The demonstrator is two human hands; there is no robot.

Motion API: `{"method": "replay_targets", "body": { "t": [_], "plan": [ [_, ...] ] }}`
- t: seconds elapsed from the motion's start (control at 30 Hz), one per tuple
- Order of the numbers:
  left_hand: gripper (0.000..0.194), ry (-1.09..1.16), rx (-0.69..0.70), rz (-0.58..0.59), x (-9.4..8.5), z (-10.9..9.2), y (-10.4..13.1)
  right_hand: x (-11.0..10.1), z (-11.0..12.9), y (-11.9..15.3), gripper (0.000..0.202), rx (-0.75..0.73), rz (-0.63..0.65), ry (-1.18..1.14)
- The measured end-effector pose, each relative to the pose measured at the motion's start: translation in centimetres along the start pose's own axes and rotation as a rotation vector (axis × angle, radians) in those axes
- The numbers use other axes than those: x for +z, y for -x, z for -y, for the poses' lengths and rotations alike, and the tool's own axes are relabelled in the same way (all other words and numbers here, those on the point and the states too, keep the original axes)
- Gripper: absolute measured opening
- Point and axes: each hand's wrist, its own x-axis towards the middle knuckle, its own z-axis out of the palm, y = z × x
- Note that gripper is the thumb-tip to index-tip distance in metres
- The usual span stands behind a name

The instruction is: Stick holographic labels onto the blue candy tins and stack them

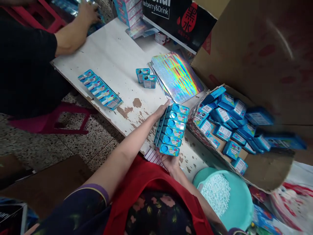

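A row of small blue candy boxes (pixel 172 132), pressed side by side, is held between my two hands above the table's near edge. My left hand (pixel 163 109) grips the far end, its fingers partly hidden behind the row. At the near end, my right hand (pixel 171 161) holds the row from below, most of its fingers out of sight. Two loose blue boxes (pixel 149 81) stand upright farther back. To the left lies another row of blue boxes (pixel 99 89) in clear, shiny wrapping. Behind my left hand is a stack of holographic sheets (pixel 177 78).
Right of my hands, a cardboard carton (pixel 266 169) holds many loose blue boxes. Below it sits a turquoise basin (pixel 241 199) with small white pieces. A black printed carton (pixel 176 19) stands at the back. A co-worker's arm (pixel 70 36) reaches over the table's far left corner.
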Motion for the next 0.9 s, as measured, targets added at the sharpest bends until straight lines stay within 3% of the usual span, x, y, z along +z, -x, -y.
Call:
{"method": "replay_targets", "body": {
  "t": [0.07,0.13,0.2,0.23,0.3,0.37,0.47,0.57,0.73,0.8,0.9],
  "plan": [
    [0.069,0.012,-0.068,-0.091,-0.1,0.2,0.1,-0.6,0.4,-0.2,0.072,0.037,0.001,0.050],
    [0.053,-0.017,-0.089,-0.269,-1.1,1.2,1.7,-1.9,1.1,0.2,0.077,0.065,-0.020,0.159],
    [0.039,-0.106,-0.094,-0.426,-2.3,2.6,5.1,-4.2,1.8,1.1,0.073,-0.008,-0.061,0.399],
    [0.035,-0.170,-0.127,-0.442,-2.8,3.3,7.4,-5.5,2.2,1.7,0.071,-0.081,-0.101,0.565],
    [0.035,-0.418,-0.279,-0.361,-3.0,4.8,12.8,-8.1,2.4,2.7,0.068,-0.208,-0.201,0.940],
    [0.034,-0.559,-0.424,-0.212,-2.2,6.2,17.9,-10.3,2.0,3.4,0.063,-0.207,-0.248,1.267],
    [0.024,-0.593,-0.399,-0.014,-0.3,8.1,22.6,-11.9,0.2,3.9,0.039,-0.065,-0.100,1.483],
    [0.025,-0.410,-0.345,0.083,0.4,8.8,24.0,-12.3,-1.8,4.8,0.013,-0.169,0.004,1.456],
    [0.043,-0.095,-0.337,0.397,-2.4,7.5,25.6,-12.2,-4.8,9.0,0.023,-0.790,-0.056,1.589],
    [0.056,-0.024,-0.376,0.378,-3.7,7.1,26.5,-11.6,-5.8,10.9,0.025,-0.993,-0.084,1.651],
    [0.065,0.040,-0.470,0.406,-5.0,6.8,27.4,-9.9,-6.8,13.1,0.025,-1.144,-0.080,1.670]
  ]
}}
